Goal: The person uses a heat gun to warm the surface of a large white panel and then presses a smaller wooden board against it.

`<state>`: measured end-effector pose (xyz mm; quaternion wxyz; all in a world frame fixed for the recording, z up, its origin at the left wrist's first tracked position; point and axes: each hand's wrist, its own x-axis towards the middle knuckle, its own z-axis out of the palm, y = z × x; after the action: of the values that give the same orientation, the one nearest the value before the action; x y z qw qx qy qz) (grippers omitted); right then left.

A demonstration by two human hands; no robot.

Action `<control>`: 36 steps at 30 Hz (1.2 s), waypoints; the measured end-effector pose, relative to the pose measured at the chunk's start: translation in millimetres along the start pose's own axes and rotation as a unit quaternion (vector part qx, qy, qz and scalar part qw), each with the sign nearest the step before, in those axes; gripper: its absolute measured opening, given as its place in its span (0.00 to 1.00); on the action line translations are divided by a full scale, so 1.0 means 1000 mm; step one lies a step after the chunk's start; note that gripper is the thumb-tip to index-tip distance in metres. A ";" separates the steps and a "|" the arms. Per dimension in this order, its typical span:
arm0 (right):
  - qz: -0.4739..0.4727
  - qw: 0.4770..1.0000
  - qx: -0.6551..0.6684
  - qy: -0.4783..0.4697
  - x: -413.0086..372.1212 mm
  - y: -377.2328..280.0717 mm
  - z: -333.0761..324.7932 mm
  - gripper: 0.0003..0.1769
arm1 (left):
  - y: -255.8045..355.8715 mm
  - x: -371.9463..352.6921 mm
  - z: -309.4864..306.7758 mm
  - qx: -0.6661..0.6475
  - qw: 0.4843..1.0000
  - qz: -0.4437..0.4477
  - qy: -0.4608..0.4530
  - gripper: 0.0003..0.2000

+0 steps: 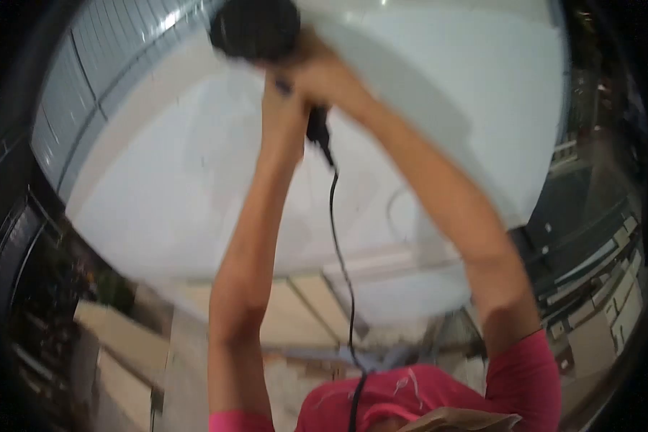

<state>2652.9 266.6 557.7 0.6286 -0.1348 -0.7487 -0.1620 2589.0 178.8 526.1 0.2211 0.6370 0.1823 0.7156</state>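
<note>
Both arms reach up toward a large white curved surface (194,194). At the top of the view, my left hand (284,93) and my right hand (324,72) are closed round a black corded power tool (255,29). The tool's round dark head is against or close to the white surface; whether it touches cannot be made out. Its black handle end (317,126) sticks out below the hands, and a black cord (336,223) hangs from it down past my chest. The fingers are blurred and partly hidden behind the tool.
Ribbed metal sheeting (68,93) shows at the upper left. Tan boards or boxes (126,345) stand at the lower left, with more flat panels (597,288) at the right. A pink sleeve (522,374) and shirt are at the bottom, with the cord running over them.
</note>
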 end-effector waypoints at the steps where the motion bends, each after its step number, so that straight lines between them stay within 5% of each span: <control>1: 0.284 0.937 0.188 -0.077 0.014 -0.067 -0.054 0.29 | 0.008 -0.002 -0.003 -0.009 0.997 -0.010 -0.081 0.14; 2: 0.404 0.877 0.220 -0.140 0.011 -0.085 -0.069 0.25 | 0.011 -0.002 -0.003 0.021 0.993 -0.040 -0.109 0.13; 4: 0.285 0.941 0.172 -0.063 0.004 -0.068 -0.070 0.36 | 0.006 -0.005 -0.002 0.006 0.991 -0.061 -0.121 0.16; 6: 0.147 0.963 0.224 0.037 0.005 -0.060 -0.056 0.24 | 0.020 -0.010 0.013 0.009 0.996 -0.084 -0.029 0.13; 8: 0.181 0.965 0.189 0.003 0.008 -0.065 -0.069 0.24 | 0.027 -0.004 0.014 0.027 0.994 -0.098 -0.050 0.15; 9: 0.286 0.926 0.218 -0.116 0.016 -0.079 -0.089 0.33 | 0.029 -0.002 0.015 0.035 0.993 -0.099 -0.053 0.14; 11: 0.287 0.924 0.248 -0.049 0.015 -0.069 -0.065 0.33 | 0.023 0.008 0.003 0.040 0.991 -0.118 -0.050 0.14; 27: 0.347 0.859 0.353 -0.129 0.008 -0.073 -0.070 0.40 | 0.011 0.012 -0.005 0.106 0.990 -0.087 -0.017 0.23; 36: 0.368 0.859 0.334 -0.120 0.008 -0.084 -0.072 0.34 | 0.014 0.009 -0.006 0.099 0.991 -0.085 -0.023 0.25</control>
<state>2682.5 160.4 570.8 0.5552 -0.2013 -0.7232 0.3582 2581.4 172.4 540.8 0.2211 0.6541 0.3001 0.6582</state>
